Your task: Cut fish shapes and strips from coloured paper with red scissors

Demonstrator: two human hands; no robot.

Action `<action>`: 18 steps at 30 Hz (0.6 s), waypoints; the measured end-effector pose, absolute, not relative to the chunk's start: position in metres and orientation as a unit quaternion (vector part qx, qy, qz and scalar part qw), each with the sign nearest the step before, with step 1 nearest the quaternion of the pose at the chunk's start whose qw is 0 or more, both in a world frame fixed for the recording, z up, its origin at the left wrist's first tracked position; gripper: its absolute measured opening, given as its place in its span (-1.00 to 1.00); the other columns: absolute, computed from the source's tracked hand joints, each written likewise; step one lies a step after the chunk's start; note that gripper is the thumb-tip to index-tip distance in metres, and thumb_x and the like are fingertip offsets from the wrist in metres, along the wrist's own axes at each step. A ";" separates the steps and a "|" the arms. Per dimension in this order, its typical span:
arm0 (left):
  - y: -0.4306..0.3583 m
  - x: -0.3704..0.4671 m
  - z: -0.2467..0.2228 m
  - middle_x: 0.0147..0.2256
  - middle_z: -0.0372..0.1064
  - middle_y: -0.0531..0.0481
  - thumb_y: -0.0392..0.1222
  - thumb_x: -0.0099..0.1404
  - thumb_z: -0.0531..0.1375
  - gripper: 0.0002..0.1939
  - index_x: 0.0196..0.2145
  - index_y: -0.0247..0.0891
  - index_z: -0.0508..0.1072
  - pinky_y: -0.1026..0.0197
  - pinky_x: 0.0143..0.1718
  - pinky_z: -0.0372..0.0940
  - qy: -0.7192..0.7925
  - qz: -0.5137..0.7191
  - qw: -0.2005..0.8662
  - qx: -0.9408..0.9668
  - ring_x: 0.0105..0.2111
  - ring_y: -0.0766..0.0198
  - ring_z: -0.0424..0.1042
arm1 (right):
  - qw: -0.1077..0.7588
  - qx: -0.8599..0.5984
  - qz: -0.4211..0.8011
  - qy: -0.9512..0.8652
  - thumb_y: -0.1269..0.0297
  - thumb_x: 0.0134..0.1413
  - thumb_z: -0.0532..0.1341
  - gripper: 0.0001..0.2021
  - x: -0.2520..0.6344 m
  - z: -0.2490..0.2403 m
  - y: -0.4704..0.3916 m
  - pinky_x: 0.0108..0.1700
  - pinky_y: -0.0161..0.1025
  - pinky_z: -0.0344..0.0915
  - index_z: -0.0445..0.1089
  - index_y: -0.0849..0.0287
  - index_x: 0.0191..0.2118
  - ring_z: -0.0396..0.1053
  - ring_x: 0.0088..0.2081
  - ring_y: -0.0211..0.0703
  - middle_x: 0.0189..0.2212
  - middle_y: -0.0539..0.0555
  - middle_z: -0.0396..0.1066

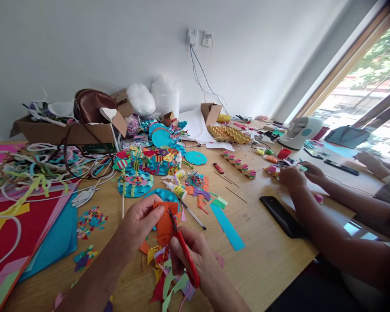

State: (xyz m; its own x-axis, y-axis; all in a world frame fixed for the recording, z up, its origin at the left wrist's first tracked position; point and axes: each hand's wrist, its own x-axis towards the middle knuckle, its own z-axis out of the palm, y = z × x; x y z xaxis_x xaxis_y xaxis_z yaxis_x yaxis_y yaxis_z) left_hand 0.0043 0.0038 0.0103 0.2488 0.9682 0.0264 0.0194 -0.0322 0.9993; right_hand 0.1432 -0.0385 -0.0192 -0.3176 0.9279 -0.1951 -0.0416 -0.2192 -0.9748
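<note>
My left hand (141,219) pinches a piece of orange paper (164,229) by its upper left part; dark drawn lines show on it. In my right hand (199,255) are red-handled scissors (189,259), their blades pointing up and away over the paper. Whether the blades are cutting into it I cannot tell. Beneath my hands lies a heap of coloured paper scraps (167,279). Just beyond the orange paper are a pen (193,214), a glue bottle (176,189) and blue paper discs with striped paper fish (135,180).
A blue paper strip (227,227) and a black phone (282,216) lie to the right. Another person's hands (294,177) work on small coloured pieces there. Coloured sheets (50,242) and tangled cords (42,167) cover the left side. A cardboard box (68,135) stands behind.
</note>
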 end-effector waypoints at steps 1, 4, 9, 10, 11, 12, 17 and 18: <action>0.003 0.005 0.010 -0.60 0.23 0.14 -0.15 0.16 0.06 -0.81 -0.55 -0.24 0.31 0.33 -0.48 0.10 0.432 0.430 0.550 0.571 -0.55 0.36 0.18 | 0.381 -0.448 0.641 -0.493 -0.18 -0.14 0.12 -0.53 0.143 -0.019 -0.039 -0.67 -0.46 0.04 0.18 0.21 -0.55 0.11 -0.71 -0.42 -0.75 -0.10 0.18; 0.002 0.006 0.009 -0.60 0.23 0.13 -0.15 0.15 0.06 -0.82 -0.55 -0.24 0.31 0.33 -0.50 0.10 0.438 0.418 0.557 0.569 -0.55 0.35 0.19 | 0.385 -0.453 0.645 -0.481 -0.20 -0.17 0.13 -0.53 0.144 -0.019 -0.039 -0.68 -0.46 0.03 0.17 0.20 -0.55 0.10 -0.73 -0.41 -0.77 -0.10 0.19; 0.001 0.007 0.010 -0.63 0.19 0.15 -0.16 0.12 0.09 -0.82 -0.58 -0.24 0.29 0.35 -0.54 0.08 0.454 0.414 0.549 0.567 -0.59 0.38 0.16 | 0.377 -0.447 0.648 -0.488 -0.20 -0.15 0.11 -0.52 0.146 -0.025 -0.039 -0.68 -0.46 0.03 0.17 0.21 -0.54 0.09 -0.75 -0.43 -0.79 -0.10 0.19; 0.001 0.007 0.010 -0.63 0.18 0.16 -0.16 0.11 0.10 -0.83 -0.58 -0.24 0.29 0.35 -0.55 0.08 0.456 0.414 0.551 0.563 -0.60 0.38 0.15 | 0.377 -0.447 0.646 -0.490 -0.20 -0.14 0.11 -0.52 0.146 -0.026 -0.038 -0.68 -0.46 0.04 0.17 0.21 -0.54 0.10 -0.75 -0.42 -0.78 -0.10 0.19; 0.001 0.008 0.011 -0.64 0.18 0.16 -0.16 0.10 0.11 -0.84 -0.58 -0.24 0.29 0.35 -0.56 0.08 0.456 0.416 0.557 0.556 -0.60 0.38 0.16 | 0.377 -0.448 0.643 -0.493 -0.20 -0.13 0.10 -0.53 0.148 -0.027 -0.038 -0.68 -0.46 0.04 0.17 0.20 -0.54 0.10 -0.75 -0.42 -0.77 -0.10 0.19; 0.001 0.008 0.011 -0.64 0.19 0.16 -0.16 0.08 0.12 -0.85 -0.58 -0.24 0.29 0.36 -0.56 0.08 0.453 0.418 0.566 0.548 -0.61 0.38 0.16 | 0.377 -0.450 0.639 -0.497 -0.19 -0.12 0.10 -0.53 0.149 -0.028 -0.037 -0.68 -0.46 0.05 0.17 0.20 -0.53 0.11 -0.74 -0.42 -0.77 -0.10 0.19; -0.001 0.009 0.011 -0.62 0.25 0.17 -0.19 0.06 0.17 -0.88 -0.55 -0.25 0.30 0.39 -0.55 0.13 0.415 0.433 0.637 0.485 -0.61 0.43 0.19 | 0.363 -0.436 0.627 -0.534 -0.14 -0.09 0.13 -0.57 0.160 -0.028 -0.033 -0.66 -0.45 0.04 0.18 0.20 -0.50 0.11 -0.71 -0.42 -0.73 -0.11 0.18; -0.001 0.010 0.011 -0.62 0.26 0.17 -0.19 0.06 0.18 -0.88 -0.53 -0.24 0.30 0.39 -0.55 0.14 0.407 0.430 0.657 0.466 -0.61 0.44 0.20 | 0.359 -0.434 0.626 -0.540 -0.12 -0.08 0.13 -0.58 0.163 -0.027 -0.032 -0.66 -0.46 0.03 0.19 0.21 -0.50 0.11 -0.70 -0.42 -0.72 -0.11 0.17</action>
State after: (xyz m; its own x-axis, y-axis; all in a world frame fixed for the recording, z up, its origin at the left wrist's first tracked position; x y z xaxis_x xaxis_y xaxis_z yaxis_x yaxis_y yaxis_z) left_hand 0.0095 -0.0009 0.0109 0.2977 0.9451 -0.1347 -0.1865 0.1959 0.9627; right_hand 0.1627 -0.0325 -0.0268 -0.3657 0.9176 -0.1556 0.0194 -0.1596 -0.9870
